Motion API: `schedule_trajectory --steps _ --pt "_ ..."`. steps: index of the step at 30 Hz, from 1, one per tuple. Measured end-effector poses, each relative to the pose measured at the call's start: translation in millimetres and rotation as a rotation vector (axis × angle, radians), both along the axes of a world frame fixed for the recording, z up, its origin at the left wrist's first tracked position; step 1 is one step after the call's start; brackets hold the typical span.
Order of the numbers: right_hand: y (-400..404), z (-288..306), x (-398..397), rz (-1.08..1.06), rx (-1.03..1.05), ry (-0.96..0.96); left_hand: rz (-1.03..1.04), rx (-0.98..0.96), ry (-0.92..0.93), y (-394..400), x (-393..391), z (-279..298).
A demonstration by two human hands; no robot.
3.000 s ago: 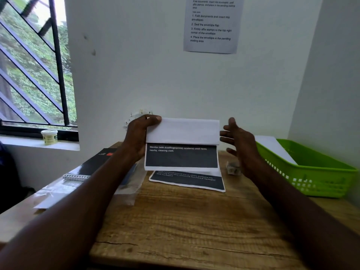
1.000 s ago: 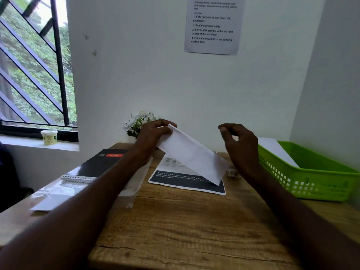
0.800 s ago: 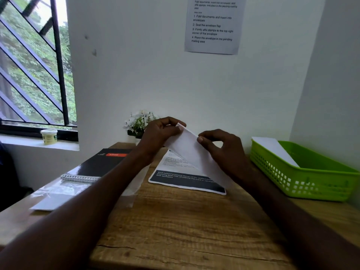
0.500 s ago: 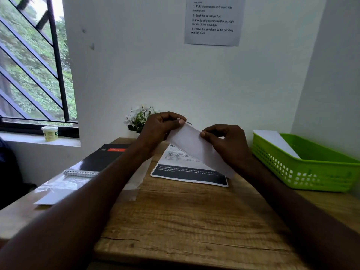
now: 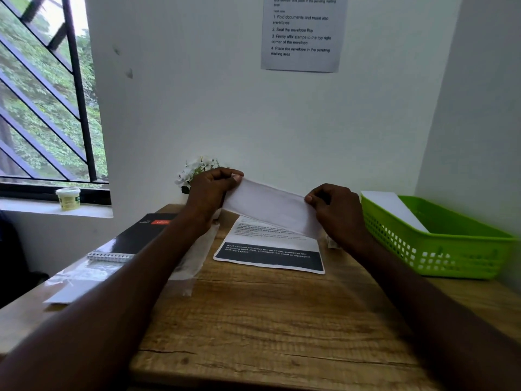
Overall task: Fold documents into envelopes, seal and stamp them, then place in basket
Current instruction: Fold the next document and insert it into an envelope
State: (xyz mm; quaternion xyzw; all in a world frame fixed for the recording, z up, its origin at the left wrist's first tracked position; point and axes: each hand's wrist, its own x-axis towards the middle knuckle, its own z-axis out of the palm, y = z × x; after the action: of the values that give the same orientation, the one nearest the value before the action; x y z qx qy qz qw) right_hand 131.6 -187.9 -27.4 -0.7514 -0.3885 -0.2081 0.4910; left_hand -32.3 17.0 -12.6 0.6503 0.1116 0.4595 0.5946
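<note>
Plain white folded paper (image 5: pixel 270 208), unmarked on its visible face, is held above a printed sheet (image 5: pixel 267 249) that is white with grey text lines above and a black band with white lettering below, lying on a brown wood-grained desk (image 5: pixel 267 320). The basket (image 5: pixel 439 249) is bright lime green with a lattice of small square holes and holds a white envelope (image 5: pixel 394 207). The notebook (image 5: pixel 141 235) is black with a small red label and silver spiral binding; the window-sill tub (image 5: pixel 68 198) is pale cream with a green mark, the flowers (image 5: pixel 194 169) white with green leaves, and the wall notice (image 5: pixel 303 32) grey-white with dark print.
</note>
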Motion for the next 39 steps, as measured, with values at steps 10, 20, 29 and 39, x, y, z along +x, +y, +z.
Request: schedule_trajectory --steps 10,20,29,39 --pt "7 -4 0 0.079 0.184 0.138 -0.029 -0.011 0.102 -5 3 -6" --pt "15 -5 -2 0.145 0.337 0.294 0.008 -0.078 0.103 -4 2 -9" --pt "18 -12 8 0.073 0.403 0.371 0.042 -0.052 0.106 -6 5 -8" --pt "13 -10 8 0.160 0.554 0.644 0.104 -0.078 0.093 -13 15 -16"
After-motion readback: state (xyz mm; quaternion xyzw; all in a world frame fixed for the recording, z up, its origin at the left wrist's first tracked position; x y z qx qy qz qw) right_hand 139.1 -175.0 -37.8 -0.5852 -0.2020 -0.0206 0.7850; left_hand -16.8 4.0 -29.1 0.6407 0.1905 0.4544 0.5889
